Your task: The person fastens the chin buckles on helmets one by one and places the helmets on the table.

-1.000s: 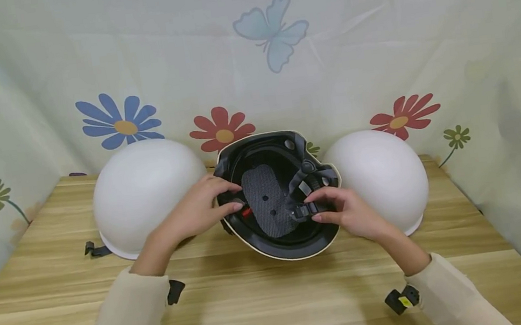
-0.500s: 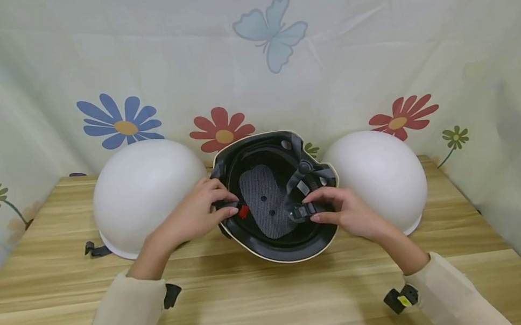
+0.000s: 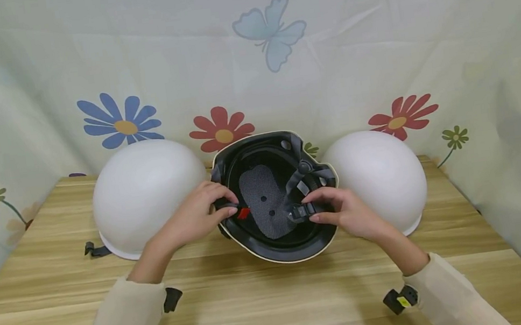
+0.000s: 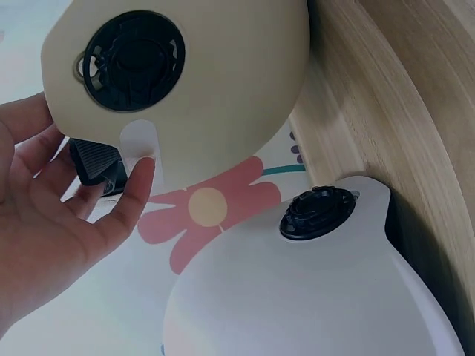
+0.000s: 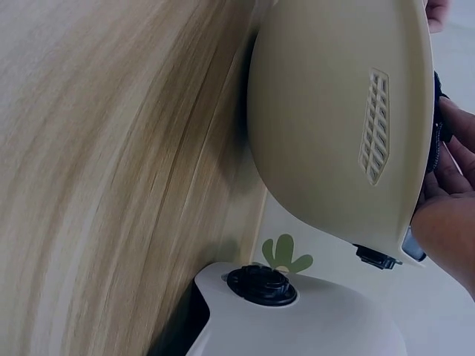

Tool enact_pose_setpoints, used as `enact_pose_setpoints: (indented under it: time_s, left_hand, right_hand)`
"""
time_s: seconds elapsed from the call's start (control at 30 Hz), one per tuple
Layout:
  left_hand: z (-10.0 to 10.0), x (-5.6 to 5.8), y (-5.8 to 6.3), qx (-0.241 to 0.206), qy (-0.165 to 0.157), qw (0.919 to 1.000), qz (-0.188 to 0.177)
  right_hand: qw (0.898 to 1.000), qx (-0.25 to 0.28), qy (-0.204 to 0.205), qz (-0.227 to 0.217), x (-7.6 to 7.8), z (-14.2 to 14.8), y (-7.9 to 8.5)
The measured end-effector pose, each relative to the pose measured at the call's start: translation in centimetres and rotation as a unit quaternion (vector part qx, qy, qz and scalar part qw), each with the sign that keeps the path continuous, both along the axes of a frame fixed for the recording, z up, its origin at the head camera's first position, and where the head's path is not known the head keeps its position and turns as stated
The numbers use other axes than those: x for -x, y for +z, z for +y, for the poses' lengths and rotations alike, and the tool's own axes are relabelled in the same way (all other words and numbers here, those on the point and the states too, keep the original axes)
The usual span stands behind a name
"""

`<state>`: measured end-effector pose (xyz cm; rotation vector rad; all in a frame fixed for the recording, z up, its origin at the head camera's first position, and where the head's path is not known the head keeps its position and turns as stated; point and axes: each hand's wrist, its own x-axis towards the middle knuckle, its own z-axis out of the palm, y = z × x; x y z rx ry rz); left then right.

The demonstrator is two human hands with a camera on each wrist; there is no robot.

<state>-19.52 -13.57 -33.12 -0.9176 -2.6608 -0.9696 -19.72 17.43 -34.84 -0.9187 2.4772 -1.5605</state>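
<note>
A beige helmet [image 3: 296, 251] lies on its crown mid-table, its black lined inside facing up toward me. At its left rim my left hand [image 3: 193, 214] pinches a black strap end with a red tab [image 3: 244, 213]. My right hand [image 3: 351, 211] pinches a black buckle [image 3: 302, 211] on the chin strap, over the right side of the opening. In the left wrist view, the thumb of my left hand [image 4: 82, 215] lies by the edge of the beige shell [image 4: 237, 74]. The right wrist view has my right hand [image 5: 453, 185] behind the helmet's rim, its fingertips partly hidden.
White helmets stand dome up on both sides, one left [image 3: 148, 198] and one right [image 3: 380, 180]. A short black strap [image 3: 98, 251] sticks out from under the left one. The wooden table [image 3: 279, 312] backs onto a flower-printed cloth [image 3: 331, 99].
My left hand has shifted slightly left with the strap end, and more of the red tab shows. My right hand has stayed nearly still on the buckle.
</note>
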Motion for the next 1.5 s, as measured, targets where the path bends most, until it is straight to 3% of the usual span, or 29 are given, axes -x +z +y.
enact_pose_setpoints:
  time_s: [0.23, 0.43, 0.7, 1.0, 1.33, 1.5]
  left_hand:
    - [0.1, -0.1, 0.0, -0.034, 0.011, 0.9994, 0.001]
    - [0.0, -0.3, 0.2, -0.071, 0.04, 0.9965, 0.021]
    - [-0.1, -0.6, 0.6, -0.101, 0.059, 0.9931, -0.001]
    - [0.6, -1.1, 0.4, -0.129, 0.033, 0.9906, 0.03]
    - [2.0, -2.0, 0.1, -0.163, 0.0, 0.9863, -0.024]
    - [2.7, -2.3, 0.2, -0.168, 0.008, 0.9854, -0.029]
  right_hand:
    - [1.0, 0.001, -0.012, 0.0, -0.1, 0.0, 0.1]
    - [1.0, 0.014, -0.006, 0.006, 0.1, 0.0, 0.1]
    - [0.999, -0.003, -0.025, 0.022, 0.1, 0.2, 0.8]
    - [0.999, -0.009, -0.023, 0.03, -0.3, -0.7, 1.5]
    - [0.998, -0.011, -0.018, 0.062, -0.7, -2.3, 1.9]
    - [0.997, 0.005, -0.007, 0.073, -1.0, -3.2, 2.4]
